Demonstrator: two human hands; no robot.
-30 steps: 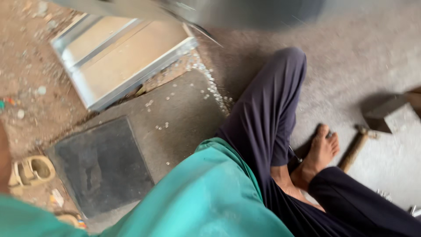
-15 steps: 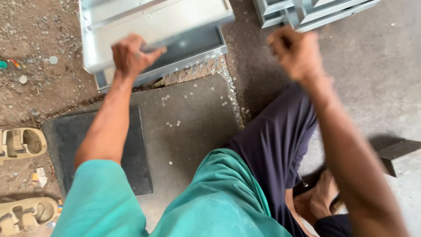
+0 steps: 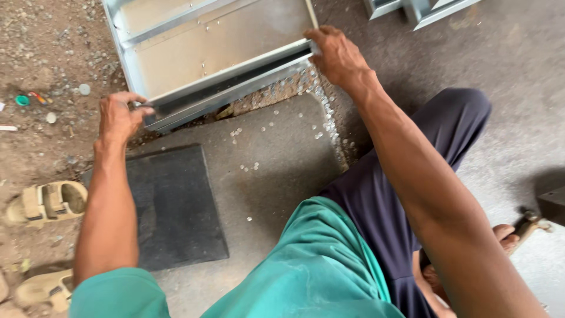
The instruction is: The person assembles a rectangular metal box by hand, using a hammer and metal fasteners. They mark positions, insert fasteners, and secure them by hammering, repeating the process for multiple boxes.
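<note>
Sheet-metal frame: a shallow galvanised steel panel with folded channel edges and small rivets or screws along its inner rails. It lies flat on the ground directly ahead of both hands, its near edge spanning the gap between them.

Left hand: fingers curled around the near left corner of the frame, thumb on top, gripping the folded lip. Right hand: fingers closed over the near right corner, where the side rail meets the front channel. Both hands are grasping the frame, one at each end of the same edge.

Handling, as a judgement: the panel looks stiff along its folded rails but liable to flex across the thin flat centre. Weight is probably moderate, and a two-handed hold at the corners suits it. The smooth zinc surface is likely slippery, and cut edges may be sharp, so the rolled lip is the safer place to hold.

Surroundings: small round metal slugs lie scattered on the concrete floor just below the right hand, forming a trail. A dark square rubber mat lies beneath the left forearm. Tan sandals rest on bare dirt outboard of the left arm. More folded metal sections lie beyond the right hand.
</note>
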